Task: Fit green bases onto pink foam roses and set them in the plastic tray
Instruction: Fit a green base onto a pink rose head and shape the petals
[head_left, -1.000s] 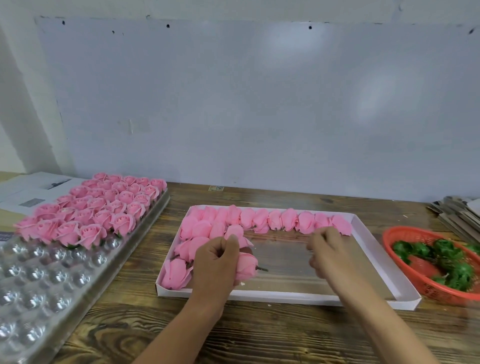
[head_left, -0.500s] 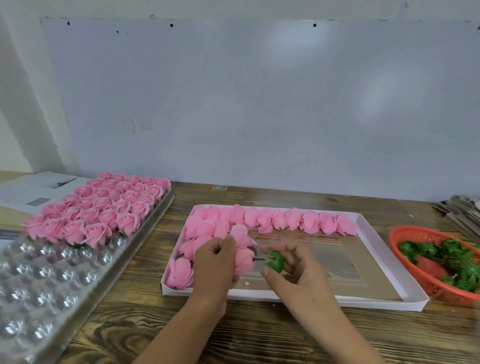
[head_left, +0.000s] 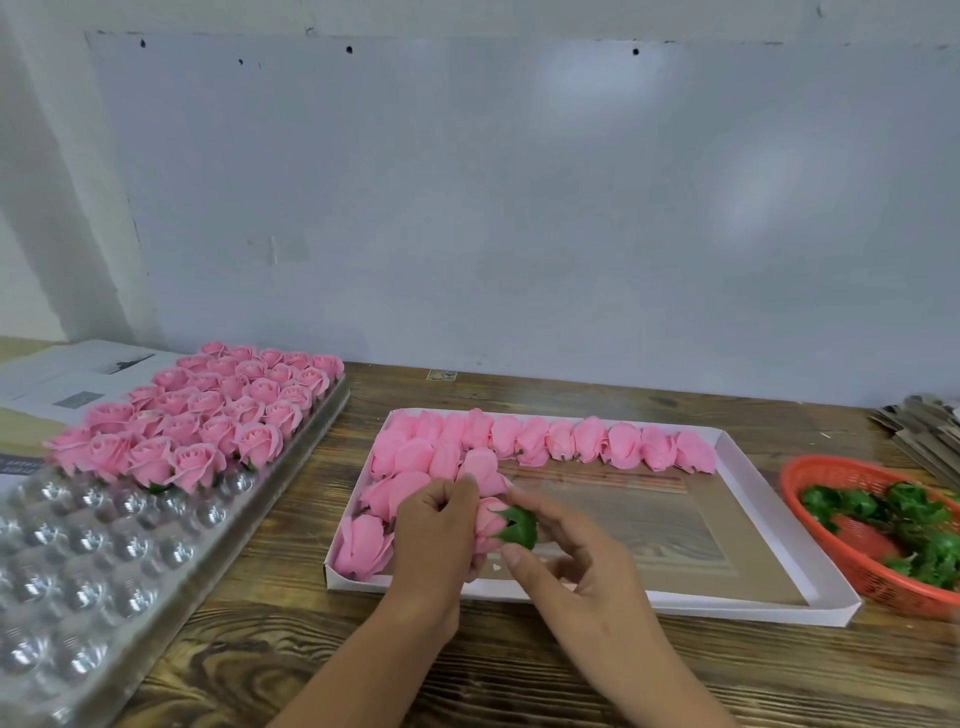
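Left hand (head_left: 436, 540) grips a pink rose (head_left: 488, 522) over the white box (head_left: 748, 608); right hand (head_left: 566, 564) pinches a green base (head_left: 517, 527) against it. Plastic tray (head_left: 104, 561) sits left of the box.

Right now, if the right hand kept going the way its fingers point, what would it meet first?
The small green plastic base that the right hand already pinches, then the pink foam rose in the left hand; depth is unclear.
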